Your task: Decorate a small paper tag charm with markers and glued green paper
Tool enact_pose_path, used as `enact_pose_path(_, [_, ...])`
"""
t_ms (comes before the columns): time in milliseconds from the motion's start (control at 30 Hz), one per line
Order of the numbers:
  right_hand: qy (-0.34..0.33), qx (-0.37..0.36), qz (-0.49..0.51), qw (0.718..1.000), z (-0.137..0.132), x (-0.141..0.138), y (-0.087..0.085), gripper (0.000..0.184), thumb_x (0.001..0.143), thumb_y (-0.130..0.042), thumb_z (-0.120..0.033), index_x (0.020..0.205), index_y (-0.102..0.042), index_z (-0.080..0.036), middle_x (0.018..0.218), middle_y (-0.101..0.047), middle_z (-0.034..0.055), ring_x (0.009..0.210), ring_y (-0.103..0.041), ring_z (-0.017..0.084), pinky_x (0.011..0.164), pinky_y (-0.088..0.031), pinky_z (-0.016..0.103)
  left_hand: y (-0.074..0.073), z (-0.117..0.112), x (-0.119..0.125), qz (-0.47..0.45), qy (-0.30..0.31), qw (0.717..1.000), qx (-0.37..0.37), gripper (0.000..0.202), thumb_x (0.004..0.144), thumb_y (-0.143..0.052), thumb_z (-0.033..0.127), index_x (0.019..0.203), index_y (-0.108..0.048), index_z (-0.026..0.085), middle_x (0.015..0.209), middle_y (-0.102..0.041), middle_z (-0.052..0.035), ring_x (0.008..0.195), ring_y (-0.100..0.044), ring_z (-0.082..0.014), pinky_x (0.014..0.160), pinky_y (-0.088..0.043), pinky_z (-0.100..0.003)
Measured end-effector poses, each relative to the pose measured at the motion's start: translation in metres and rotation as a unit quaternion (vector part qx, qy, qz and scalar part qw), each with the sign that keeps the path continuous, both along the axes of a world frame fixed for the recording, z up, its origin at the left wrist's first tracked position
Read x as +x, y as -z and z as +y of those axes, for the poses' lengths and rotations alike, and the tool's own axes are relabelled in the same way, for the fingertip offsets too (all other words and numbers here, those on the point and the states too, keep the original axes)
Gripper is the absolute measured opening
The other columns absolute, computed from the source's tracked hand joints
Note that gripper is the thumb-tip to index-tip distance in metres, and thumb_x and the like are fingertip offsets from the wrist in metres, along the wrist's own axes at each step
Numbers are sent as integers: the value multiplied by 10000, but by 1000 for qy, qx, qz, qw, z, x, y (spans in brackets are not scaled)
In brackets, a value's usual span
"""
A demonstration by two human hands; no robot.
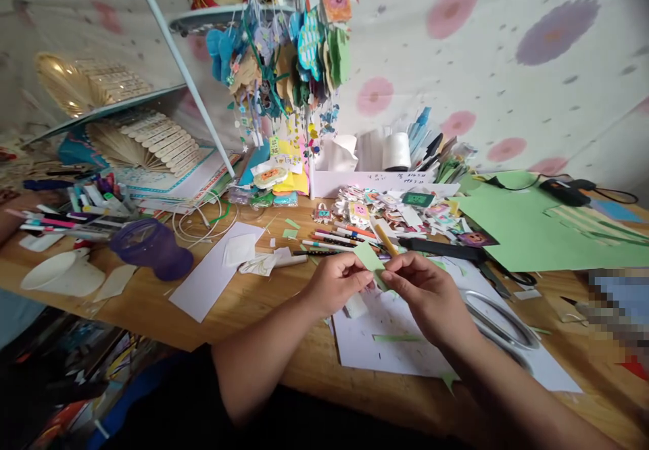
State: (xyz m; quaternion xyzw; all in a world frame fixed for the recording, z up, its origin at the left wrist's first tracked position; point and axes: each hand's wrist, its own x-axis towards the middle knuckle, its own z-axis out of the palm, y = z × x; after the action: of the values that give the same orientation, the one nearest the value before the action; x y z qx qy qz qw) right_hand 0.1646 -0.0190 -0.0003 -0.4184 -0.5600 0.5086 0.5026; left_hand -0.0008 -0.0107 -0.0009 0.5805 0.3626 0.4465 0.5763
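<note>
The left hand (pixel 337 281) and right hand (pixel 430 294) together pinch one small green paper piece (pixel 370 256) above one large white sheet (pixel 400 355) near the surface's (pixel 289 311) front edge. One pair of scissors (pixel 499 320) lies beside the right forearm. At the back edge, one long white box (pixel 349 185) holds one white roll (pixel 396 151). One white cup (pixel 63 274) sits toward the front-left edge; wood shows left of the left forearm.

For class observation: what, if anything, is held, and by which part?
Green paper, by its lower part, in the grip of left hand and right hand.
</note>
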Motion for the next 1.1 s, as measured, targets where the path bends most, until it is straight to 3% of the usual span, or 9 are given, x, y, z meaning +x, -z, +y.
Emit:
enact_pose_path(100, [-2,5,-63,998,-4,7,-3,208,795,-675,-395,829,-605,-202,724,-613,5,660,-577,139,601,-475,249,0,1,-1,-12,-5,1000,-19,210,744,-636,356,694,-569,163,644,-621,-11,590,-561,-118,589,-440,-238])
enact_pose_path(167, [7,31,-168,985,-6,24,-4,251,822,-617,-441,895,-624,-200,813,-657,48,730,-626,179,650,-511,287,-2,1,-2,-19,-21,999,-42,214,723,-638,348,658,-543,168,613,-606,-3,566,-546,-110,583,-433,-236])
enact_pose_path(233, [38,78,-317,945,-9,53,1,284,836,-572,-462,920,-642,-199,867,-684,82,757,-656,214,666,-522,317,-4,2,-3,-20,-43,997,-59,211,706,-634,340,637,-529,171,597,-596,1,549,-532,-105,575,-425,-233])
enact_pose_path(300, [69,121,-463,875,-14,88,11,306,846,-525,-466,932,-668,-209,896,-698,98,746,-676,250,653,-531,358,-5,3,-4,-17,-60,996,-65,199,701,-623,331,630,-526,172,587,-589,5,539,-519,-101,566,-416,-230])
enact_pose_path(367, [83,151,-549,818,-23,122,24,332,833,-512,-479,930,-696,-220,946,-713,122,767,-697,301,667,-546,413,-6,3,-4,-14,-64,996,-67,188,703,-608,322,627,-525,171,577,-582,7,534,-509,-99,565,-409,-229])
enact_pose_path(500, [90,166,-592,783,-40,158,47,363,825,-500,-442,1046,-702,-237,1022,-729,144,837,-715,343,696,-580,441,-7,2,-3,-9,-53,996,-77,188,702,-592,315,614,-507,172,562,-569,7,526,-488,-97,563,-391,-235])
enact_pose_path(700, [104,156,-631,753,-39,147,47,479,835,-460,-480,1126,-672,-164,1073,-722,156,883,-709,338,766,-570,467,-8,2,-4,29,-29,996,-73,191,706,-586,317,618,-497,172,571,-565,9,490,-412,-79,515,-323,-230])
enact_pose_path(867, [104,54,-666,737,-32,143,35,449,810,-472,-473,1086,-683,-189,898,-754,140,736,-714,336,623,-538,430,-3,4,-6,26,-43,996,-75,192,719,-582,305,613,-490,174,562,-561,19,477,-385,-71,506,-303,-222])
enact_pose_path(1100, [110,-47,-568,814,-48,170,17,481,649,-588,-488,1072,-663,-272,699,-702,65,521,-654,258,501,-491,364,-6,6,-7,8,-65,995,-75,196,721,-588,290,591,-502,170,543,-542,24,489,-420,-75,502,-315,-207])
